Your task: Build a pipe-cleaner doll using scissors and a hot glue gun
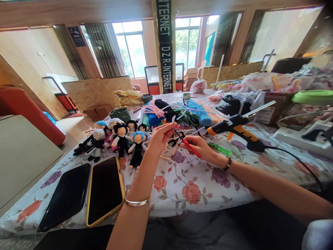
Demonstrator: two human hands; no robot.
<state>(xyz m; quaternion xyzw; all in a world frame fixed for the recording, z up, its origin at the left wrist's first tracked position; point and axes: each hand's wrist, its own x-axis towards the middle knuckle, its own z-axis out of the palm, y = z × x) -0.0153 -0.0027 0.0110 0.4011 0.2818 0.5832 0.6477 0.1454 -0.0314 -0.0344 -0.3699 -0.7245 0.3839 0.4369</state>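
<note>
Hands meet above a floral tablecloth (pixel 182 187), raised a little off it. The left hand (pixel 161 137), wrist in a silver bangle (pixel 137 201), has its fingers curled and its fingertips pinched on a thin black piece (pixel 176 133) (too small to tell what it is). The right hand (pixel 199 147), a beaded bracelet (pixel 228 163) at its wrist, is closed around a red stick (pixel 191 147) that slants down past the palm; its upper end reaches the black piece. Just beside the right hand lies a green stick (pixel 220 149). Behind it rests an orange and black glue gun (pixel 235 128), its cord trailing off to the right. To the left of the hands stands a cluster of small dolls (pixel 117 139) in dark clothes with blue, white and black hair. Beyond the hands lies a heap of pipe cleaners (pixel 179 113) in blue, pink, black and green. Near the table's front edge lie two phones, one black (pixel 66 196), one in a yellow case (pixel 105 191), side by side, screens dark.
</note>
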